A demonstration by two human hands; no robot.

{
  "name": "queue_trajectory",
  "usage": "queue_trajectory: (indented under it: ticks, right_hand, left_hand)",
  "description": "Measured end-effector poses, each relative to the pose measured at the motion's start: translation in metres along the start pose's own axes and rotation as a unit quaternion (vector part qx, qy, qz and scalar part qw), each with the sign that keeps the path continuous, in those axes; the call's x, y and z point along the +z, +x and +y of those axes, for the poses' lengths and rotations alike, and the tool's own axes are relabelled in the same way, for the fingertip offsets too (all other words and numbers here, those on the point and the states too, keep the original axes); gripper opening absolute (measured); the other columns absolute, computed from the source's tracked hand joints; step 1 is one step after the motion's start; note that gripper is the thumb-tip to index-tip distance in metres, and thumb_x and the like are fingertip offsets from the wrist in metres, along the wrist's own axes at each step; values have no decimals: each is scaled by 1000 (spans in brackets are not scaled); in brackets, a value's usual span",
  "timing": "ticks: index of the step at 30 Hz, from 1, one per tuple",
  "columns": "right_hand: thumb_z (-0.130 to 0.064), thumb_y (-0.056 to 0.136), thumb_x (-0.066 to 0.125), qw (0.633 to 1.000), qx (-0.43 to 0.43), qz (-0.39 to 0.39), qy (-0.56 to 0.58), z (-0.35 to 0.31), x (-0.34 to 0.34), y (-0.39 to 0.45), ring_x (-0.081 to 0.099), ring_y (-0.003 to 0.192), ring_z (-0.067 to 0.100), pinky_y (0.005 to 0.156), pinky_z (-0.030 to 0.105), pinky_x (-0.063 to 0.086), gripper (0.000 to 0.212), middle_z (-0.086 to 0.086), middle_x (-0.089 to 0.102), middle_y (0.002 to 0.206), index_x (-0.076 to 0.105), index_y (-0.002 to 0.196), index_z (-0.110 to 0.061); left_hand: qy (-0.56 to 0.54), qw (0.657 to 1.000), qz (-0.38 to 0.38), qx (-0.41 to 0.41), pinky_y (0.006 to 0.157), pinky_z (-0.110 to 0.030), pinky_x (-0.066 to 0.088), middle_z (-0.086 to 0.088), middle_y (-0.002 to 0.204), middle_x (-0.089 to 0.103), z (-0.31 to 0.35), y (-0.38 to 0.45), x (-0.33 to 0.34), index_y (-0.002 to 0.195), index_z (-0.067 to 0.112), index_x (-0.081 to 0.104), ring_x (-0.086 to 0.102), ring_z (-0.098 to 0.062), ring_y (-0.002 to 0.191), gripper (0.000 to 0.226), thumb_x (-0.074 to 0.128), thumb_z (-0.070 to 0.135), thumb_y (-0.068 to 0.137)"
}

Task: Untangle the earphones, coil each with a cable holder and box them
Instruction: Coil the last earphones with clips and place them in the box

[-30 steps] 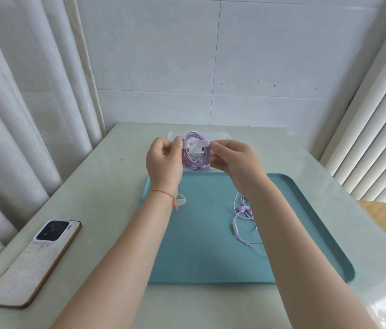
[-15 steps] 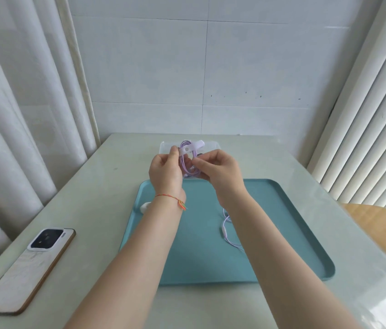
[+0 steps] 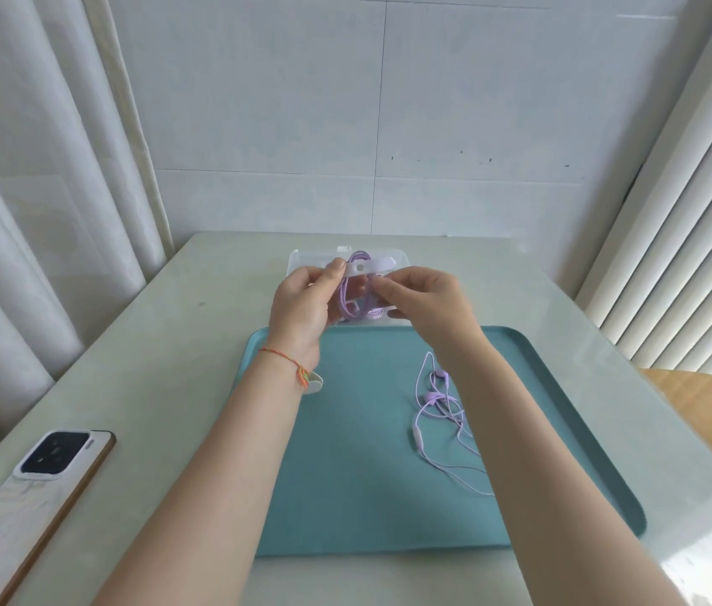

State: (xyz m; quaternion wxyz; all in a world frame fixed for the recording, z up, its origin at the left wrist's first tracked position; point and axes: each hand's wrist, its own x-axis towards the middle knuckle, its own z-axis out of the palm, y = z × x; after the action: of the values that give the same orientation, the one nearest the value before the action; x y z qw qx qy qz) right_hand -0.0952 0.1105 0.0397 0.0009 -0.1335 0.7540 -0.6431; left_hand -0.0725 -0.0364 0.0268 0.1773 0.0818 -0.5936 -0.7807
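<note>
A coiled purple earphone [image 3: 356, 299] is held upright between both hands above the far edge of the teal tray [image 3: 345, 496]. My left hand [image 3: 301, 306] pinches the white cable holder strap [image 3: 363, 268] that runs across the coil's top. My right hand [image 3: 424, 295] grips the coil's right side. Behind the coil lies the clear plastic box [image 3: 301, 261], mostly hidden. A second purple earphone [image 3: 437, 413] lies loose on the tray's right half. Another white cable holder [image 3: 314, 382] peeks out under my left wrist.
A phone [image 3: 34, 492] lies face down at the table's left front. Curtains hang on the left, and blinds on the right. A wooden surface [image 3: 704, 408] shows beyond the table's right edge. A tiled wall stands behind the table.
The coil stays between both hands near the box. The hands have shifted slightly on the strap and coil. The view has tilted, showing more of the loose earphone.
</note>
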Motion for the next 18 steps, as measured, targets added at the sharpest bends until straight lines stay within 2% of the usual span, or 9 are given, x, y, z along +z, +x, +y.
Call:
queue_trajectory:
  ticks: [3, 6, 8, 12, 15, 18]
  right_hand:
    - [-31, 90, 66, 1000, 16, 0, 6, -1, -11, 4, 68, 73, 15, 76, 32, 56, 26, 8, 74, 83, 72, 85, -6]
    - [-22, 90, 65, 1000, 13, 2, 24, 0, -17, 4, 64, 65, 16, 69, 30, 52, 19, 7, 73, 78, 66, 93, -3]
    - [-17, 89, 66, 999, 5, -26, 29, 0, -20, 3, 61, 62, 14, 64, 25, 50, 16, 3, 71, 74, 69, 94, -2]
    - [-10, 86, 70, 998, 3, -48, 42, -4, -22, -2, 61, 63, 12, 65, 21, 51, 16, 5, 69, 75, 70, 97, 2]
    - [-9, 85, 69, 999, -15, -8, 34, -6, -20, -5, 58, 60, 12, 64, 24, 50, 8, 6, 68, 72, 71, 90, -2]
    - [-10, 84, 70, 998, -55, 42, -9, -11, -19, -8, 52, 55, 11, 59, 26, 45, 3, 3, 65, 65, 72, 83, -12]
  left_hand:
    - [61, 998, -4, 26, 73, -44, 57, -16, 85, 72, 1, 5, -8, 81, 9, 57, 70, -33, 84, 20, 63, 23, 93]
    - [101, 993, -31, 45, 77, -47, 59, -22, 89, 70, 1, 6, -11, 80, 8, 59, 68, -33, 83, 20, 65, 23, 92]
    - [124, 990, -43, 50, 79, -46, 59, -23, 91, 71, 0, 5, -11, 82, 7, 62, 68, -34, 84, 20, 64, 23, 92]
    - [123, 990, -37, 53, 75, -41, 59, -18, 86, 73, 4, -2, -10, 83, 8, 66, 70, -30, 82, 18, 64, 23, 93]
    - [141, 988, -39, 58, 61, -27, 56, -9, 76, 70, 12, -7, -9, 86, 11, 73, 64, -18, 66, 16, 65, 24, 92]
    - [156, 987, -39, 29, 44, -20, 40, -1, 62, 60, 20, -11, -12, 84, 17, 73, 48, -11, 48, 15, 64, 25, 92]
